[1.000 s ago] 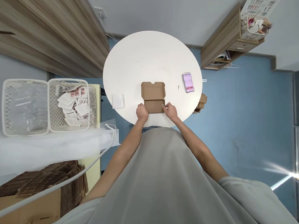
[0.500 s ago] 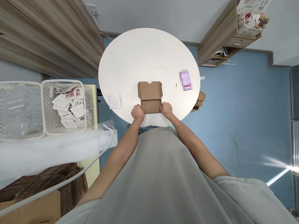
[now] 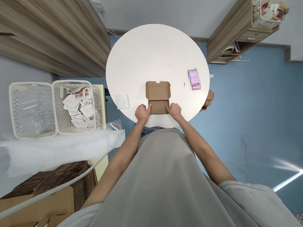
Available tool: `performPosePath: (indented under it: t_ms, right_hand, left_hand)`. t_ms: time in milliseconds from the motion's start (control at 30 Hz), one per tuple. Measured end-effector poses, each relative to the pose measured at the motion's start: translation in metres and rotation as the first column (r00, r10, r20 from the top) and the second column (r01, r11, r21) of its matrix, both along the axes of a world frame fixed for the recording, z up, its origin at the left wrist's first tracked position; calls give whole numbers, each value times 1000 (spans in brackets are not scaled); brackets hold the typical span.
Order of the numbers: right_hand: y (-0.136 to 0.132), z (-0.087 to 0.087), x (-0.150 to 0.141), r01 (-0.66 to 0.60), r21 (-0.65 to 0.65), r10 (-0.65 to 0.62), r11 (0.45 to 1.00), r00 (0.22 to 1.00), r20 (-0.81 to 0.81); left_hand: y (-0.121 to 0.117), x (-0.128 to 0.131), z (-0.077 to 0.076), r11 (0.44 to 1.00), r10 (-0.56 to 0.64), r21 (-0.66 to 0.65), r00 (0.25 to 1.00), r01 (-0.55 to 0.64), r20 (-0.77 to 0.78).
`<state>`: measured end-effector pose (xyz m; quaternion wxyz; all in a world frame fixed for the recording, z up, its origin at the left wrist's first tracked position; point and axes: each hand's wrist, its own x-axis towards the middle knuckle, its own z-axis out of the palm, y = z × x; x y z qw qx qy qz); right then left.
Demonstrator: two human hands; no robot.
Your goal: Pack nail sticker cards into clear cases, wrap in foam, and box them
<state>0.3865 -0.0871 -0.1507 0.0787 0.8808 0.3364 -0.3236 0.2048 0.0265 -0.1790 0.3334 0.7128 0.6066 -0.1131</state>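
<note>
A small brown cardboard box (image 3: 159, 107) lies on the white round table (image 3: 152, 47), its lid raised and tilted toward the far side. Its inside looks bare. My left hand (image 3: 142, 113) grips the box's left wall, thumb over the edge. On the opposite wall, my right hand (image 3: 174, 110) is closed in the same way, thumb at the inner side. Left of the box rests a thin white square packet (image 3: 122, 101). To the right is a pinkish-purple item (image 3: 194, 79), blurred by pixels.
At my left, two white baskets hold clear plastic packs (image 3: 33, 111) and printed cards (image 3: 79, 106). Below them lie a roll of white wrap (image 3: 63, 147) and stacked flat cardboard (image 3: 62, 178). More cardboard boxes (image 3: 209, 99) show beyond the table's right edge. A wooden cabinet (image 3: 233, 28) stands far right.
The whole view has shifted slightly with my head. My hands have pressed closer around the box's side walls, thumbs now over the edges. The box stays in place with its lid up.
</note>
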Motion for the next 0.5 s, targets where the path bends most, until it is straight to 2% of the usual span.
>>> performPosePath:
  t_ms: [100, 200, 333, 500]
  right_hand:
    - [-12, 9, 5, 75, 96, -74, 993, 997, -21]
    - [-26, 20, 7, 137, 180, -126, 974, 990, -69]
    - [-43, 31, 6, 210, 202, -187, 957, 974, -123]
    - [-59, 36, 7, 281, 218, -253, 935, 956, -151]
  left_hand:
    - [28, -24, 0, 968, 189, 163, 981, -193, 38]
    - [62, -51, -1, 907, 323, 289, 946, -308, -5]
    - [89, -72, -5, 893, 414, 252, 899, -372, -142]
    - [93, -73, -11, 895, 428, 225, 885, -386, -182]
